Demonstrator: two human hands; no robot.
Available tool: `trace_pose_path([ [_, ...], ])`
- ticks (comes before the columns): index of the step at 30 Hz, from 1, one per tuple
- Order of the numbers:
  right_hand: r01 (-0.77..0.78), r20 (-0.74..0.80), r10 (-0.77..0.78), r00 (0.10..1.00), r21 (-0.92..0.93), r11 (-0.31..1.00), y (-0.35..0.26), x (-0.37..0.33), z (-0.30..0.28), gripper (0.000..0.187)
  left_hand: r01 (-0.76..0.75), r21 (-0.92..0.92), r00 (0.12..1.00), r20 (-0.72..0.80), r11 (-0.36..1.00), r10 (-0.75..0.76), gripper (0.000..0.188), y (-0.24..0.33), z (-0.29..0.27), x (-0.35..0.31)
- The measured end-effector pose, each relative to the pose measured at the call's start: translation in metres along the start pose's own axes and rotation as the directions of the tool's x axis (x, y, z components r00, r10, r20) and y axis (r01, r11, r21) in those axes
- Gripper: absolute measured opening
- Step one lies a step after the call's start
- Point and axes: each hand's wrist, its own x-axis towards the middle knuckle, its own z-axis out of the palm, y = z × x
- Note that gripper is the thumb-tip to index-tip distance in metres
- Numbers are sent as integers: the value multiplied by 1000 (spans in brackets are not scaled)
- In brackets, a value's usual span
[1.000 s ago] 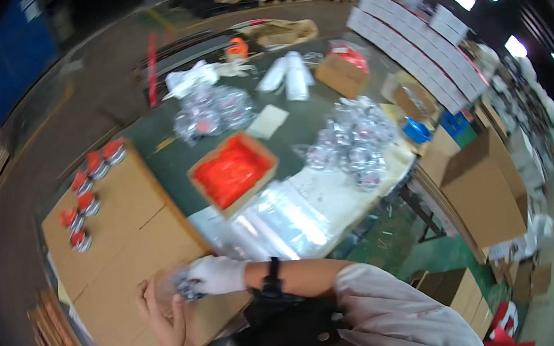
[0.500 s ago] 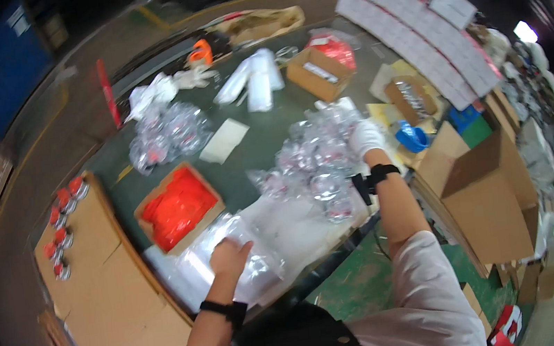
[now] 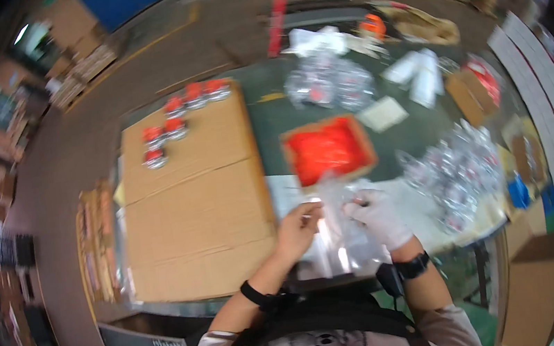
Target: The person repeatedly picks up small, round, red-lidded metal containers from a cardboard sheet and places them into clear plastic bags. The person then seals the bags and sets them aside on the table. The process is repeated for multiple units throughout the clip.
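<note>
Gone from the bagged heap (image 3: 458,174), the right hand (image 3: 377,217) pinches a clear bag (image 3: 337,231), left hand (image 3: 299,230) half-curled alongside, grip unclear.

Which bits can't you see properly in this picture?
In the head view:
Left fingers: blurred, so whether they pinch the clear bag is unclear.
Red things: too blurred to tell what they are.
Big cardboard box: its bottom is hidden behind its near side.
White boxes: cut off by the picture's dark rim.
</note>
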Motion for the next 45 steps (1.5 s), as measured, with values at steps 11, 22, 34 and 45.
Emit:
trace_pose_path([
  [11,545,227,-524,821,-42,837,-147,189,263,26,-222,-566,688,-668,794,-283,19,-19,-319,-119],
  [22,383,270,-287,919,-785,488,-180,333,317,26,122,597,724,-600,793,340,21,-79,-356,-74],
  [34,602,503,-333,798,-624,498,-88,87,340,30,-166,226,668,-690,960,278,13,-96,-284,-54],
  [45,676,480,-518,708,-252,692,-134,47,302,38,-235,-532,808,-572,814,-141,19,-67,-292,-99],
])
